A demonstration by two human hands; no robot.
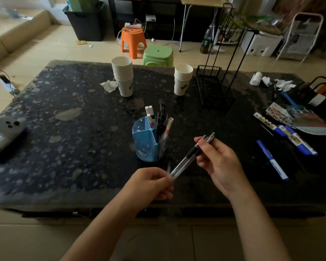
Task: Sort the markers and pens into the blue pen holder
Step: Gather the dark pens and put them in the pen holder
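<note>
A blue pen holder (144, 143) stands mid-table with several markers and pens upright in its compartments. Just in front of it, both hands hold a small bundle of clear-barrelled black pens (186, 161), slanting up to the right. My left hand (152, 182) grips the lower tips. My right hand (217, 162) pinches the upper part near the clips. Several blue-and-white markers (297, 141) lie loose on the table at the right, with one blue marker (272, 160) closer to me.
Two stacks of paper cups (123, 78) (183, 79) stand behind the holder. A black wire basket (214, 86) sits at the back right. Crumpled tissues and printed cards (297, 117) clutter the right edge. A white toy (5, 131) lies at the left edge.
</note>
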